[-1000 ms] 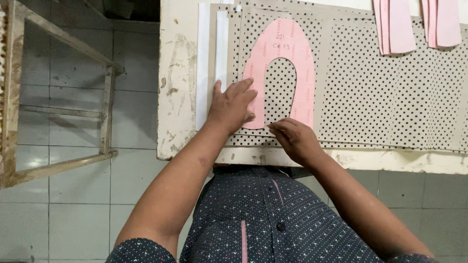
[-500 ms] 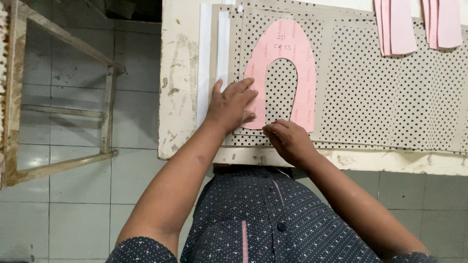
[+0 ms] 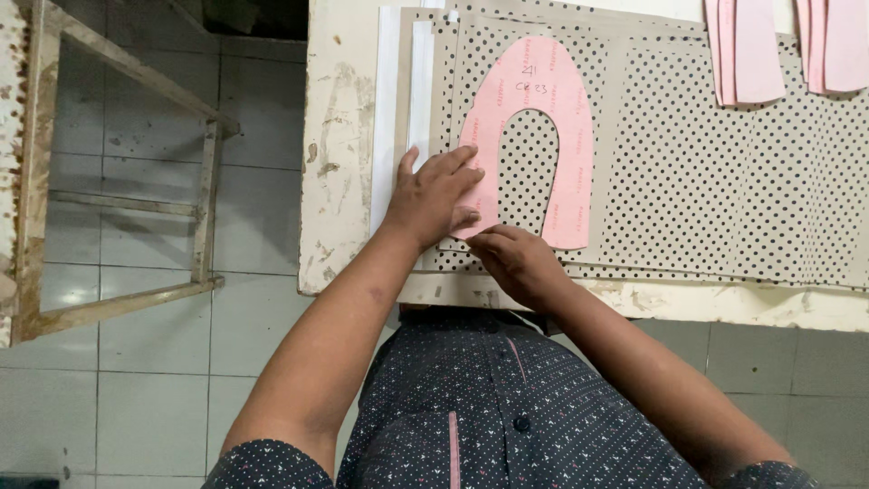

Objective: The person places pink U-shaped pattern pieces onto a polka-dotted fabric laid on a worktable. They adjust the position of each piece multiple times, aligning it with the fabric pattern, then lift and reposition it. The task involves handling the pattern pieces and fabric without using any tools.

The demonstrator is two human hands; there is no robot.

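Pink horseshoe-shaped paper pattern [image 3: 534, 118] lies flat on a sheet of beige material dotted with small black spots [image 3: 706, 172], which is spread across a worn, cream-painted tabletop [image 3: 339, 154]. The pattern's rounded end points away from the person, and its two legs point back toward the near edge of the tabletop. The left hand [image 3: 434, 195] rests palm down with fingers spread, pressing on the left leg of the pattern and the dotted sheet beside it; it grips nothing. The right hand [image 3: 516, 263] sits just below the lower end of that same leg, fingers curled in against the dotted sheet near the tabletop's near edge; whether it pinches a tool or the pattern's tip cannot be told. The two hands are nearly touching. To the left of the left hand, two long white strips [image 3: 403, 91] run along the edge of the dotted sheet. At the far right of the tabletop, several more pink paper pieces [image 3: 747, 45] lie side by side, partly cut off by the top of the view. The person wears a dark, finely speckled shirt [image 3: 489, 398] with buttons. Left of the tabletop, a rough wooden frame [image 3: 118, 190] stands on a pale tiled floor [image 3: 136, 380].
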